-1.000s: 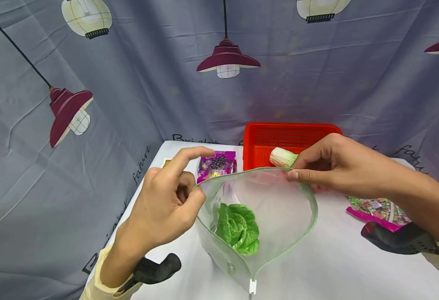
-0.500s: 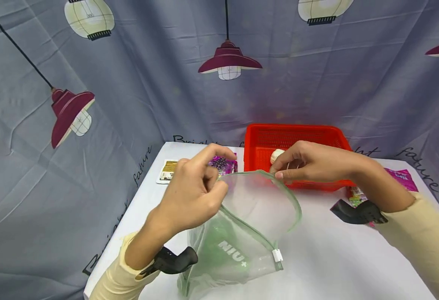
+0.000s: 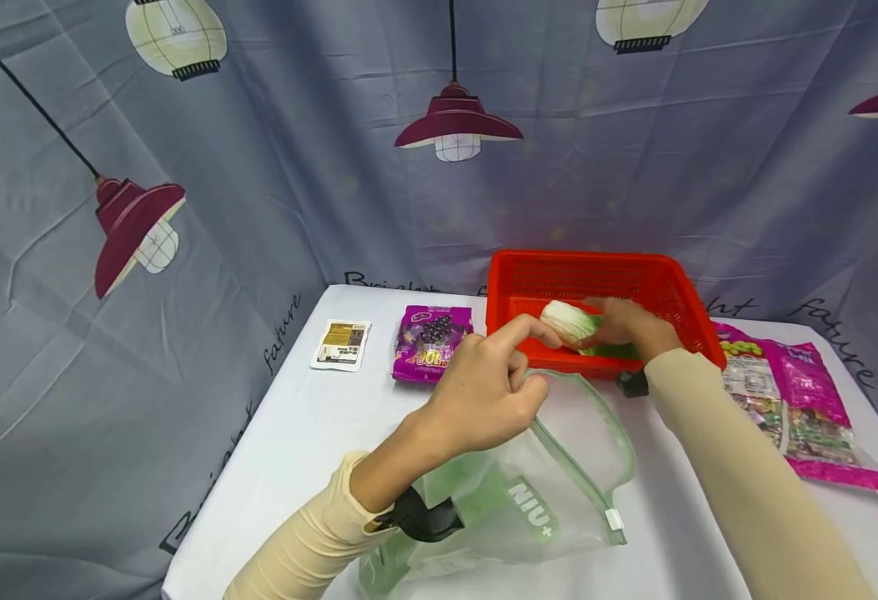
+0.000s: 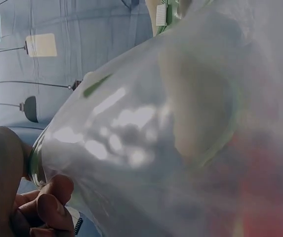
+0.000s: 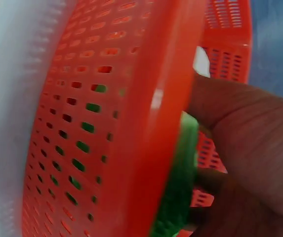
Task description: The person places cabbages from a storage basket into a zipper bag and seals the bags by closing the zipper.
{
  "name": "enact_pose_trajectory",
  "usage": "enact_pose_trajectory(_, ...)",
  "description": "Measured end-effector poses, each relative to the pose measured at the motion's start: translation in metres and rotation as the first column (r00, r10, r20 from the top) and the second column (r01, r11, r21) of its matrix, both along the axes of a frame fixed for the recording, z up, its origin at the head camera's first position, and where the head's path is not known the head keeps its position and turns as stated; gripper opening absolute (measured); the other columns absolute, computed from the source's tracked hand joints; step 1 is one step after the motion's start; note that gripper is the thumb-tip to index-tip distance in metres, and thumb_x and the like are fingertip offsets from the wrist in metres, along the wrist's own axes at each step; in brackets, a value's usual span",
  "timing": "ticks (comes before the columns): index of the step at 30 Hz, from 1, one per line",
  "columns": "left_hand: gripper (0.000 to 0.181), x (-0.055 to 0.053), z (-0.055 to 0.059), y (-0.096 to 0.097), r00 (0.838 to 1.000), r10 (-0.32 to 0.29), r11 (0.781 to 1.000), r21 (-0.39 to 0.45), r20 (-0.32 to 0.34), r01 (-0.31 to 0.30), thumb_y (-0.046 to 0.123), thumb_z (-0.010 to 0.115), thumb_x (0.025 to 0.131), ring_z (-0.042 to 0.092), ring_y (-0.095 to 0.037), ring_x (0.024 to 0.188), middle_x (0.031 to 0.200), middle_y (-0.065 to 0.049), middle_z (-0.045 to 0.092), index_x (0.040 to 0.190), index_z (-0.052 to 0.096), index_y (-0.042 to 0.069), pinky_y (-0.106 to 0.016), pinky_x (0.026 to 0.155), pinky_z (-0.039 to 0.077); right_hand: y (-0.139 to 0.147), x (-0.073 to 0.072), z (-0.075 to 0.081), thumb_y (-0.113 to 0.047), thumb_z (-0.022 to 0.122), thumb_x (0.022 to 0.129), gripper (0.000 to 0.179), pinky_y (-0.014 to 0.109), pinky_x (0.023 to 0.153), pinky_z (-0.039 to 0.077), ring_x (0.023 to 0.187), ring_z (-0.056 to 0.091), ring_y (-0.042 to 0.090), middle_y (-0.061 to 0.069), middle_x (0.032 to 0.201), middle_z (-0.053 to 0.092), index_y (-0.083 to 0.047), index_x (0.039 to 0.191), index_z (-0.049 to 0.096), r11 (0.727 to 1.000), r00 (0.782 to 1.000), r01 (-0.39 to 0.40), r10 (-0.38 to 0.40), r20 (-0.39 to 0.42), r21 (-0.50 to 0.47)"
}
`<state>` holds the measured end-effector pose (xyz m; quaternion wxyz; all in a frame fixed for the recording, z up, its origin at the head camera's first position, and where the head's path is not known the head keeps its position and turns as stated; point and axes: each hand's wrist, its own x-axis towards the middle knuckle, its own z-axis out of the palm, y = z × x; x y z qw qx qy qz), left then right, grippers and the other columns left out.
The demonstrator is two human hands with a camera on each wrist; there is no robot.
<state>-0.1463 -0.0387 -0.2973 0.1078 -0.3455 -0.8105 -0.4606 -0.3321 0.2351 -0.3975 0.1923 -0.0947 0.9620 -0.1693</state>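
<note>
My left hand (image 3: 487, 392) pinches the rim of a clear slider zip bag (image 3: 499, 537) with green edging and a white slider (image 3: 614, 519). The bag leans over the table, its mouth facing right; a leafy green head seems blurred through its wall. In the left wrist view the bag's film (image 4: 126, 143) fills most of the picture beside the fingers. My right hand (image 3: 622, 323) reaches into the red basket (image 3: 697, 321), thumb and fingers around a napa cabbage (image 3: 564, 321) with a white base. The right wrist view shows its green leaves (image 5: 176, 187) behind the basket rim.
A purple grape-printed packet (image 3: 427, 346) and a small white packet with a gold label (image 3: 341, 345) lie on the left of the white table (image 3: 296, 467). Pink printed bags (image 3: 799, 408) lie right of the basket. A grey curtain (image 3: 371, 192) stands behind.
My right hand has let go of the bag's rim and moved into the red basket onto the cabbage. My left hand has shifted right with the bag, which has tipped over and sagged.
</note>
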Motion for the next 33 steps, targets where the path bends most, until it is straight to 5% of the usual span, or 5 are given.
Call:
enact_pose_trajectory(5, 0.035, -0.002, -0.005, 0.002, 1.0, 0.0, 1.0, -0.007, 0.0, 0.0, 0.001, 0.052, 0.074, 0.022, -0.001, 0.044, 0.047, 0.009, 0.029, 0.106, 0.06, 0.013, -0.023, 0.046, 0.027, 0.005, -0.007, -0.016, -0.029, 0.08, 0.08, 0.086, 0.062, 0.093, 0.04, 0.115, 0.046, 0.046, 0.032, 0.134, 0.047, -0.001, 0.148, 0.036, 1.0, 1.0, -0.007, 0.007, -0.011, 0.018)
enact_pose_trajectory(10, 0.035, -0.004, -0.008, 0.001, 0.999, 0.006, 1.0, -0.023, 0.044, -0.005, 0.001, 0.053, 0.075, 0.022, -0.002, 0.045, 0.048, 0.008, 0.029, 0.107, 0.059, 0.014, -0.023, 0.048, 0.029, 0.015, -0.005, -0.022, -0.024, 0.08, 0.08, 0.077, 0.06, 0.094, 0.042, 0.113, 0.049, 0.049, 0.032, 0.13, 0.053, 0.001, 0.143, 0.044, 0.999, 0.991, -0.034, 0.035, -0.128, 0.008)
enact_pose_trajectory(17, 0.036, -0.009, -0.013, -0.004, 0.997, 0.025, 1.0, -0.002, 0.077, -0.024, 0.001, 0.051, 0.075, 0.022, -0.003, 0.044, 0.047, 0.007, 0.029, 0.108, 0.059, 0.014, -0.025, 0.047, 0.029, 0.016, 0.012, 0.018, -0.018, 0.08, 0.08, 0.072, 0.058, 0.085, 0.044, 0.104, 0.053, 0.043, 0.028, 0.122, 0.058, -0.006, 0.144, 0.047, 0.99, 0.937, -0.088, 0.045, -0.346, -0.108)
enact_pose_trajectory(25, 0.039, -0.01, -0.011, -0.013, 0.998, 0.041, 0.997, 0.058, 0.047, -0.044, -0.001, 0.05, 0.074, 0.022, -0.005, 0.043, 0.047, 0.007, 0.028, 0.11, 0.058, 0.012, -0.026, 0.05, 0.03, 0.011, 0.091, 0.088, -0.019, 0.084, 0.078, 0.078, 0.056, 0.082, 0.046, 0.106, 0.053, 0.035, 0.015, 0.126, 0.058, -0.025, 0.147, 0.048, 0.962, 0.825, -0.222, 0.099, -0.556, -0.157)
enact_pose_trajectory(33, 0.039, -0.008, -0.007, -0.017, 0.999, 0.041, 0.995, 0.093, 0.0, -0.041, -0.002, 0.049, 0.075, 0.02, -0.005, 0.044, 0.047, 0.007, 0.026, 0.111, 0.058, 0.01, -0.027, 0.047, 0.027, 0.016, 0.174, 0.108, -0.012, 0.092, 0.063, 0.092, 0.051, 0.073, 0.05, 0.098, 0.06, 0.029, 0.007, 0.121, 0.062, -0.031, 0.143, 0.052, 0.952, 0.722, -0.295, 0.168, -0.671, -0.079)
